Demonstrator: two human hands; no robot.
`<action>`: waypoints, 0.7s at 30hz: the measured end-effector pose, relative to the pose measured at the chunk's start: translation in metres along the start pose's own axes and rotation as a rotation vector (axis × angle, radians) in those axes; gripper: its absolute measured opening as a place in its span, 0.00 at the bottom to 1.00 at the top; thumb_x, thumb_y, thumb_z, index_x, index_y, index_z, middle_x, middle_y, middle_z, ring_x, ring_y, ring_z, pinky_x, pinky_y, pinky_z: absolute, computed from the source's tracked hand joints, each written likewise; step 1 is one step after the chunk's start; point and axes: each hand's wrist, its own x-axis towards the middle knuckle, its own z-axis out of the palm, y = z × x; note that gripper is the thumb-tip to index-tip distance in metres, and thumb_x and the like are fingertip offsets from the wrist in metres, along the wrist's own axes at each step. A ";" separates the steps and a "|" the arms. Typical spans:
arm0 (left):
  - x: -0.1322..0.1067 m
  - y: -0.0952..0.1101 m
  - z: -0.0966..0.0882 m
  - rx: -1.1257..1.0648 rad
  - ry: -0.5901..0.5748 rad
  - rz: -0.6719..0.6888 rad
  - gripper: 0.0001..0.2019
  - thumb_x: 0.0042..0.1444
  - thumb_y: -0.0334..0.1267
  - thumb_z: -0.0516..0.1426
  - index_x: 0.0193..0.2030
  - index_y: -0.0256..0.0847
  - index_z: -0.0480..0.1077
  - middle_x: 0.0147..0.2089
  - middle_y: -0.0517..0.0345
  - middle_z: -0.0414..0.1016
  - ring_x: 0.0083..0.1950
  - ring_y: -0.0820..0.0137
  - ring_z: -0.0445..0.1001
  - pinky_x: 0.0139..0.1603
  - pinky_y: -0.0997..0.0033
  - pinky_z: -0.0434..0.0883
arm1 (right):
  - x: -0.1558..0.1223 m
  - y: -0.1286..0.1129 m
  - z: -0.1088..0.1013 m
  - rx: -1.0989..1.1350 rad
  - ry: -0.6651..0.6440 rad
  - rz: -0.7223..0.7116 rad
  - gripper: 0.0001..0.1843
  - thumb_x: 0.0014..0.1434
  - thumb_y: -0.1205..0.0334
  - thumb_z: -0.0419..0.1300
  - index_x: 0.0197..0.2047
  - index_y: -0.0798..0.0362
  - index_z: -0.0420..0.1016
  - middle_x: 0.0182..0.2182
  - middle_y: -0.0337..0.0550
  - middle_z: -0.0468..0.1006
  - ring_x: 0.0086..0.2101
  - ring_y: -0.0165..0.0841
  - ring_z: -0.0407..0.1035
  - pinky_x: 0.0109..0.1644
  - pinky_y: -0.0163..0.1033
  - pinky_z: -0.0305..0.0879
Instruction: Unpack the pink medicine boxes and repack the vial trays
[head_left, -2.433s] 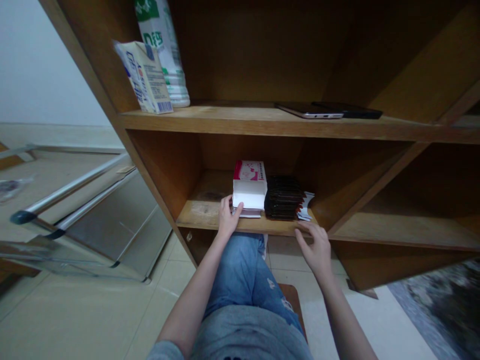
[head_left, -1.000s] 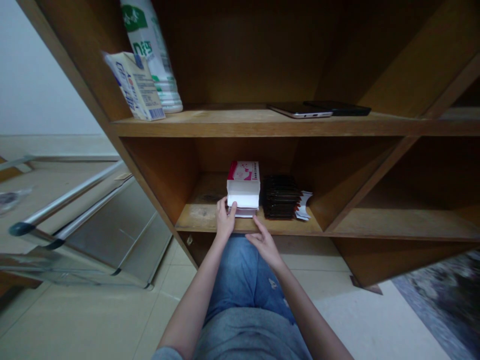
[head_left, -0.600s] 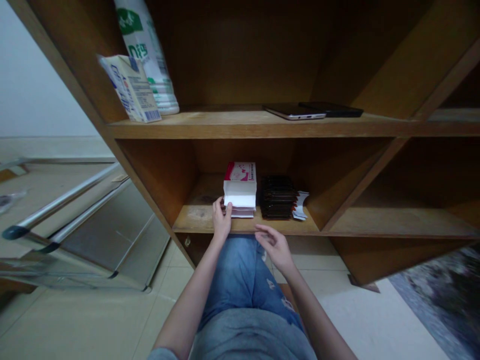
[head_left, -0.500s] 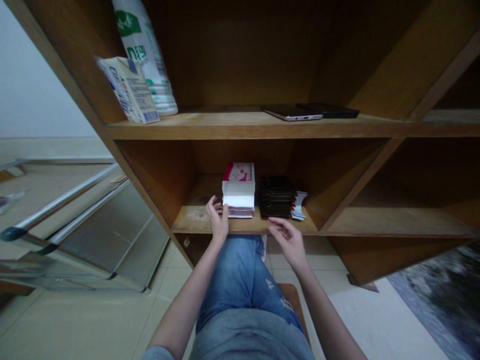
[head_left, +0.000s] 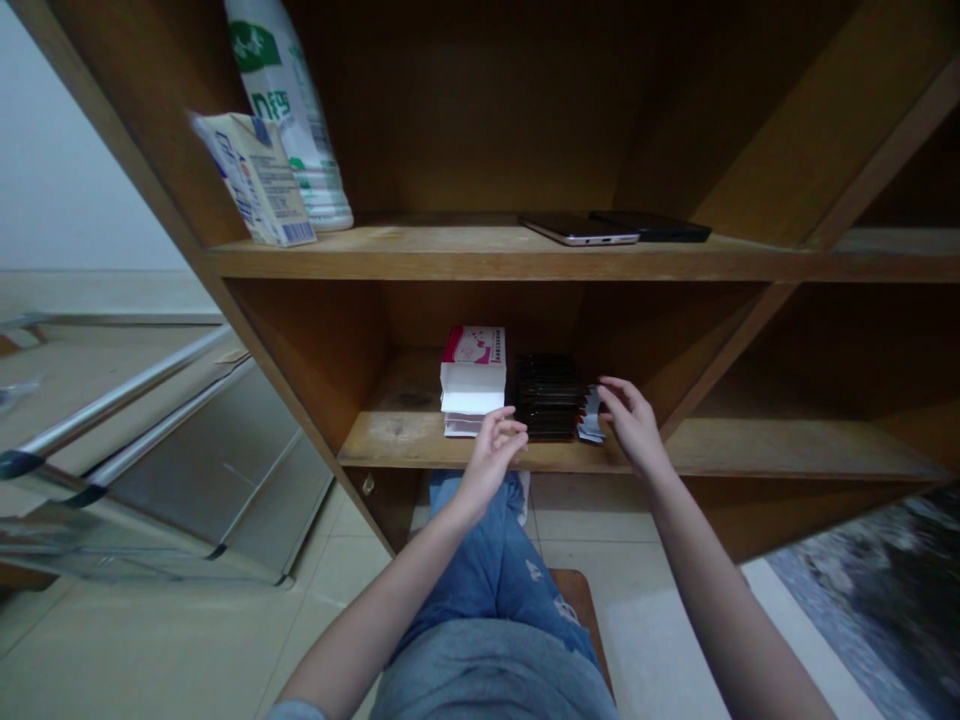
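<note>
One left hand (head_left: 497,445) hung at centre, fingers apart, near a box (head_left: 474,362), right hand (head_left: 631,420) at white slips (head_left: 589,420), grip unclear.

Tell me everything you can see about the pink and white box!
The box looks like cardboard. Its top has a pink and white picture and writing too small to read. At the front is a plain white part, like an opened flap, with pale layered edges below. It sits on the lower wooden shelf, left of a dark stack. The left hand is by its front right corner; I can't tell if they touch.
</note>
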 end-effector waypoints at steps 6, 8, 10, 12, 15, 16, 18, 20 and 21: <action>0.011 -0.004 0.013 -0.074 -0.057 -0.252 0.28 0.49 0.36 0.60 0.58 0.42 0.59 0.43 0.53 0.74 0.31 0.76 0.73 0.29 0.78 0.66 | 0.013 0.001 0.007 -0.057 -0.094 -0.025 0.25 0.48 0.42 0.59 0.41 0.52 0.71 0.43 0.48 0.76 0.45 0.40 0.69 0.50 0.46 0.63; 0.016 -0.004 0.016 -0.101 -0.053 -0.274 0.32 0.49 0.36 0.60 0.61 0.41 0.55 0.46 0.51 0.75 0.32 0.76 0.74 0.29 0.79 0.66 | 0.016 0.002 0.009 -0.067 -0.106 -0.017 0.24 0.49 0.42 0.59 0.42 0.52 0.71 0.43 0.48 0.76 0.46 0.40 0.69 0.52 0.46 0.62; 0.020 -0.003 0.019 -0.126 -0.054 -0.288 0.35 0.49 0.36 0.60 0.64 0.40 0.51 0.47 0.50 0.75 0.33 0.75 0.75 0.29 0.79 0.66 | 0.017 0.003 0.010 -0.077 -0.118 0.002 0.24 0.49 0.43 0.59 0.42 0.52 0.70 0.43 0.48 0.76 0.47 0.40 0.68 0.53 0.46 0.62; 0.024 -0.003 0.020 -0.153 -0.068 -0.305 0.36 0.49 0.36 0.60 0.65 0.39 0.50 0.48 0.48 0.76 0.33 0.75 0.75 0.29 0.79 0.66 | 0.018 0.003 0.011 -0.084 -0.129 0.024 0.23 0.49 0.43 0.59 0.42 0.51 0.70 0.43 0.48 0.76 0.48 0.41 0.68 0.53 0.46 0.63; 0.028 -0.005 0.019 -0.194 -0.088 -0.329 0.37 0.49 0.35 0.60 0.65 0.39 0.49 0.48 0.47 0.76 0.33 0.75 0.75 0.29 0.79 0.67 | 0.019 0.000 0.013 -0.086 -0.145 0.045 0.23 0.50 0.44 0.59 0.43 0.51 0.70 0.44 0.48 0.76 0.49 0.42 0.68 0.53 0.45 0.63; 0.028 -0.006 0.018 -0.203 -0.092 -0.330 0.37 0.49 0.35 0.60 0.65 0.39 0.49 0.48 0.47 0.76 0.33 0.75 0.75 0.30 0.79 0.67 | 0.019 -0.001 0.014 -0.083 -0.149 0.050 0.23 0.50 0.44 0.59 0.43 0.51 0.70 0.44 0.48 0.75 0.49 0.41 0.68 0.53 0.45 0.63; 0.030 -0.007 0.017 -0.221 -0.102 -0.327 0.36 0.50 0.35 0.59 0.65 0.40 0.49 0.48 0.47 0.76 0.32 0.75 0.76 0.30 0.79 0.67 | 0.019 -0.003 0.015 -0.075 -0.157 0.061 0.22 0.49 0.45 0.59 0.43 0.51 0.70 0.45 0.49 0.75 0.49 0.41 0.67 0.53 0.44 0.63; 0.031 -0.009 0.016 -0.242 -0.123 -0.321 0.36 0.50 0.35 0.59 0.65 0.41 0.49 0.47 0.47 0.77 0.33 0.74 0.76 0.31 0.78 0.67 | 0.019 -0.004 0.017 -0.059 -0.159 0.072 0.23 0.49 0.45 0.60 0.44 0.51 0.70 0.47 0.49 0.74 0.49 0.40 0.68 0.54 0.44 0.63; 0.031 -0.009 0.015 -0.252 -0.137 -0.318 0.35 0.50 0.35 0.59 0.64 0.41 0.50 0.46 0.47 0.77 0.33 0.74 0.76 0.31 0.78 0.67 | 0.019 -0.005 0.017 -0.048 -0.160 0.077 0.23 0.49 0.45 0.60 0.44 0.51 0.70 0.47 0.49 0.74 0.49 0.40 0.68 0.54 0.44 0.62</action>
